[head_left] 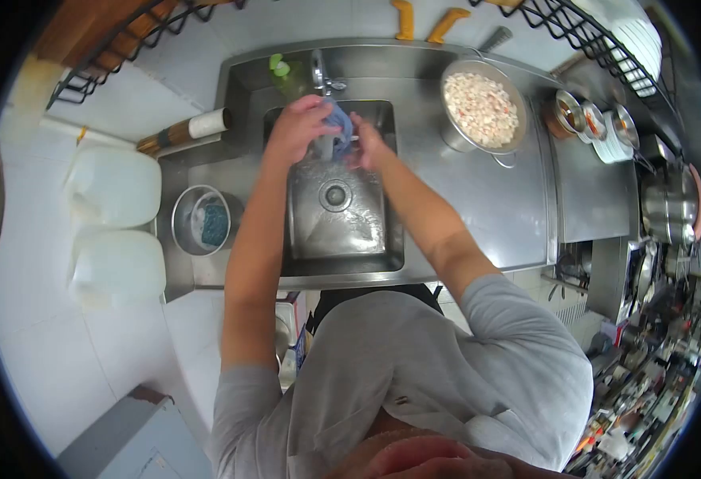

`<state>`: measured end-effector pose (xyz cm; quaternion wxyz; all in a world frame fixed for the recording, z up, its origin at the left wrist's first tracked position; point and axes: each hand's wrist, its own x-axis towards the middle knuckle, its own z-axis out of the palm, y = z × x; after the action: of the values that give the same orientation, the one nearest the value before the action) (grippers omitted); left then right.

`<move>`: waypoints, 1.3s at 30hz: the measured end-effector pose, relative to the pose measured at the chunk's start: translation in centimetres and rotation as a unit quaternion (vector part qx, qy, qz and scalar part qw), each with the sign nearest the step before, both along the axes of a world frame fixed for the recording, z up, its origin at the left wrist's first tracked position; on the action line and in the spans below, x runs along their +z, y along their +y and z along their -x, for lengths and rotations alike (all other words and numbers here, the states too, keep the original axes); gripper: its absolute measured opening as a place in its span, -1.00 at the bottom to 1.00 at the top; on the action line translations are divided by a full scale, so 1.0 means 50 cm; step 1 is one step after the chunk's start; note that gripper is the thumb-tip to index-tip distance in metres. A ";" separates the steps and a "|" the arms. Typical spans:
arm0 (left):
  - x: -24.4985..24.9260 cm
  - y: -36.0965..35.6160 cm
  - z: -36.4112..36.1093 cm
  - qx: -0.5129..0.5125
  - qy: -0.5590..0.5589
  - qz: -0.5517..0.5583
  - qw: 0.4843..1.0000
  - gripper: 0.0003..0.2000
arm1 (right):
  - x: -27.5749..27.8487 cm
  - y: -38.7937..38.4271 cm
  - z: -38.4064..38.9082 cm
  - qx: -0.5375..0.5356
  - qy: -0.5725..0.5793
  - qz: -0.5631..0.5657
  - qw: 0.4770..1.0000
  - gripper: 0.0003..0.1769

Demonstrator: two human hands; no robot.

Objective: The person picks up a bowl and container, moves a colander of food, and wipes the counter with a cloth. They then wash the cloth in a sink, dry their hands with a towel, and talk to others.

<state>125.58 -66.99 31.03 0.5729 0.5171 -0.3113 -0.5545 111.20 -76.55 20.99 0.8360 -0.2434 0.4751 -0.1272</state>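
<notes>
Under the faucet [319,73], a wet blue cloth [339,128] hangs between my two hands above the sink [334,227]. My left hand [298,128] is closed on its left side, fingers reaching over the top. On the other side, my right hand [370,145] grips the cloth's right edge with bent fingers; the fingertips are partly hidden and slightly blurred. Water wets the basin floor around the drain [335,195]. Behind my left hand stands a green pump bottle [284,73].
A colander of chopped pale food [482,110] sits on the right counter. Left of the sink is a steel pot [199,219] with a scrubbing pad inside. Two white jugs [117,188] stand farther left. Black wire racks [590,32] hang overhead, with small seasoning bowls [570,112] at right.
</notes>
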 end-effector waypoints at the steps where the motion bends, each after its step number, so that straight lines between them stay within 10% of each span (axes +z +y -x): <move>1: -0.011 0.010 -0.003 0.005 0.038 0.039 0.999 -0.76 | 0.013 0.021 0.004 -0.033 -0.040 -0.122 0.991 -0.24; 7: -0.089 0.040 0.000 0.205 -0.158 -0.071 0.963 -0.64 | -0.008 0.069 -0.061 -0.097 -0.214 0.019 0.972 -0.48; 11: -0.220 0.032 -0.016 0.152 0.075 -0.096 0.981 -0.54 | -0.068 0.071 -0.133 -0.084 -0.204 0.086 0.972 -0.73; 12: -0.221 0.039 -0.011 0.134 0.202 -0.084 0.966 -0.52 | -0.070 0.076 -0.127 -0.013 -0.107 0.269 0.957 -0.70; 15: -0.229 0.050 0.001 0.124 0.360 -0.041 0.924 -0.43 | 0.002 0.115 -0.094 0.038 0.160 0.600 0.783 -0.60; 17: -0.282 0.047 -0.014 0.108 0.403 0.014 0.909 -0.42 | 0.123 0.163 -0.014 0.018 0.234 0.814 0.531 -0.54; 19: -0.243 0.043 -0.004 0.102 0.371 -0.027 0.923 -0.43 | 0.143 0.171 0.007 -0.013 0.233 0.888 0.397 -0.51; 21: -0.244 0.057 0.017 0.072 0.362 -0.046 0.928 -0.43 | 0.098 0.178 0.002 -0.048 0.170 0.881 0.439 -0.50; 25: -0.282 0.057 0.034 0.021 0.453 0.012 0.891 -0.45 | 0.055 0.175 -0.047 -0.002 0.175 0.662 0.729 -0.59; 27: -0.206 0.053 0.076 0.140 0.313 -0.086 0.936 -0.47 | 0.062 0.153 -0.054 0.022 0.213 0.579 0.786 -0.65; 31: -0.193 0.064 0.085 0.167 0.132 -0.210 0.954 -0.51 | -0.053 0.090 -0.099 0.063 0.247 0.596 0.761 -0.67; 32: -0.203 0.063 0.085 0.168 0.108 -0.215 0.956 -0.53 | -0.094 0.073 -0.110 0.088 0.287 0.668 0.681 -0.67; 35: -0.203 0.060 0.092 0.170 0.084 -0.215 0.958 -0.55 | -0.047 0.045 -0.103 0.215 0.353 0.554 0.722 -0.65; 37: -0.142 0.060 0.106 0.172 0.127 -0.196 0.957 -0.53 | 0.016 0.083 -0.094 0.121 0.278 0.502 0.810 -0.62; 39: -0.294 0.032 0.012 0.162 0.289 -0.075 0.940 -0.51 | 0.044 0.126 -0.080 0.055 0.196 0.530 0.823 -0.60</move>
<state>124.97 -65.37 16.34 0.6799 0.4196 -0.0014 -0.6014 115.19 -70.26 23.17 0.4735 -0.6944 0.4741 -0.2625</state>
